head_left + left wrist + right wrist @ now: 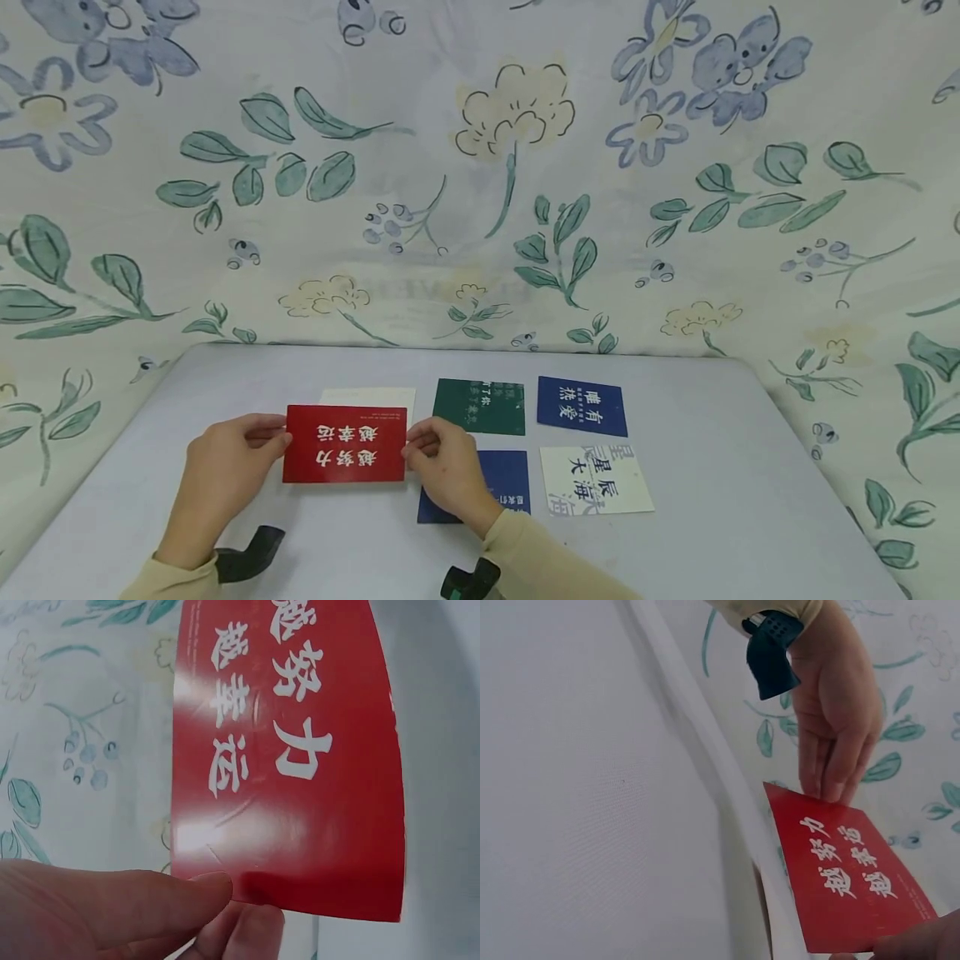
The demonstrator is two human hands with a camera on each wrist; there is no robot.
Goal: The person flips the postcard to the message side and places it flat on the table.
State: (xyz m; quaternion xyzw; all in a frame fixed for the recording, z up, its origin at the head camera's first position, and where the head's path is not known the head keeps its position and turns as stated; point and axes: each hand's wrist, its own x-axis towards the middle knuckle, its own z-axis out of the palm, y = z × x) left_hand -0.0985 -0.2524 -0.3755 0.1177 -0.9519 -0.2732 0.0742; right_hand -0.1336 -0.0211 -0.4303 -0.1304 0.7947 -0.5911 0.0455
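Note:
A red card (345, 462) with white Chinese characters is held up by its two short edges. My left hand (225, 475) pinches its left edge between thumb and fingers, and the thumb lies over the card's face in the left wrist view. On the opposite edge, my right hand (450, 467) pinches the card the same way. Behind the red card, a cream card (367, 395) lies partly hidden on the table. A blue card (510, 479) lies below my right hand, which covers part of it.
To the right lie a green card (468, 412), a dark blue card (581, 417) and a white card with dark characters (637, 483). All rest on the white table (720, 467). A floral cloth (420, 167) hangs behind the table's far edge.

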